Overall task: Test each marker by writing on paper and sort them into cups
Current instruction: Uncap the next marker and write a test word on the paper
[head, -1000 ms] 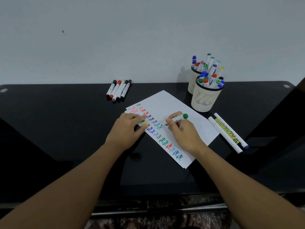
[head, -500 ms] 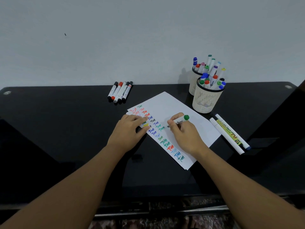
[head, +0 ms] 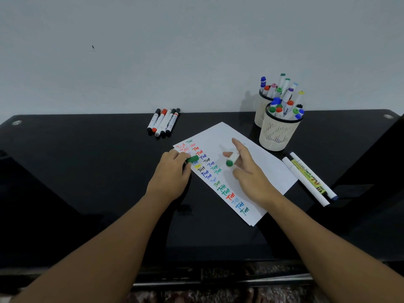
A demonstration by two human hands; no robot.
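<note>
head view: the left hand pinches a green cap at the paper's 9 o'clock edge. the right hand holds the green-ended marker between thumb and fingers over the sheet's middle, other fingers spread. two cups full of markers stand at the paper's 2 o'clock. five markers lie at its 11 o'clock, three more at 4 o'clock, all on the black table.

Black glossy table with paper, two cups, five markers, two pens.
</note>
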